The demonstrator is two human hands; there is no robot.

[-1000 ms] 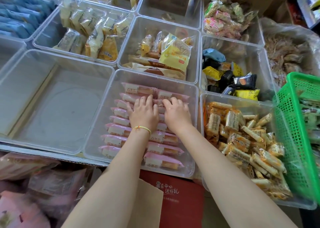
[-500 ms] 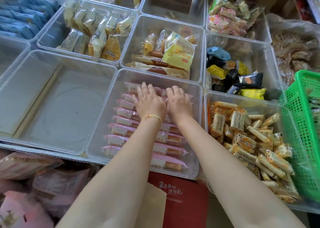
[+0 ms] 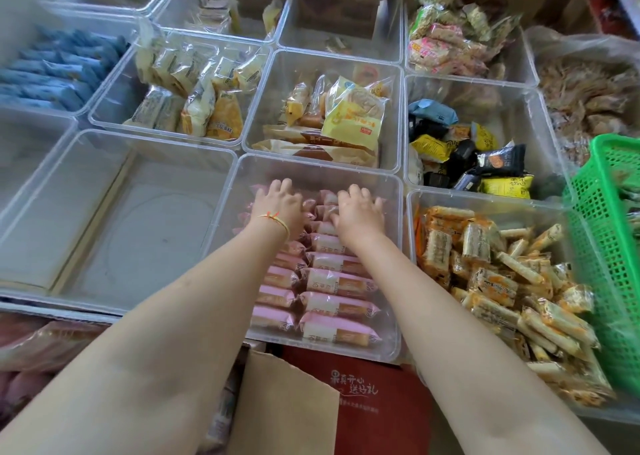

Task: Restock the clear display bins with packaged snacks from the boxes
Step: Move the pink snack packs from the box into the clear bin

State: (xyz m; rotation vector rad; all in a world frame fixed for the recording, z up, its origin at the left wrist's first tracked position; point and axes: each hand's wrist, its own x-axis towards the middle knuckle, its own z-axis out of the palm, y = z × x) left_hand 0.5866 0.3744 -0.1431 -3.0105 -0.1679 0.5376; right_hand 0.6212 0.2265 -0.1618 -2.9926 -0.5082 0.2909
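Head view: both hands are shown inside the clear bin (image 3: pixel 394 267) at front centre, laid on two rows of pink snack packets (image 3: pixel 332 283). The left hand (image 3: pixel 277 208) and the right hand (image 3: pixel 360 212) are placed side by side at the far end of the rows, palms down, fingers bent over the packets and pointed toward the bin's back wall. Nothing is seen to be lifted or enclosed; whether any packet is pinched under the fingertips cannot be told, since the fingertips are hidden. The packets are stacked overlapping, long sides across the bin, from the near wall up to the hands.

The step in hand is judged to be the squaring and packing of the rows toward the back. It is done well when light, even pressure is spread across both rows at once, so that the soft wrappers are slid and not crushed, and when the overlap is kept uniform so that labels face up. The empty bin (image 3: pixel 104 212) at left and the red box (image 3: pixel 381 392) below the shelf edge are left untouched.
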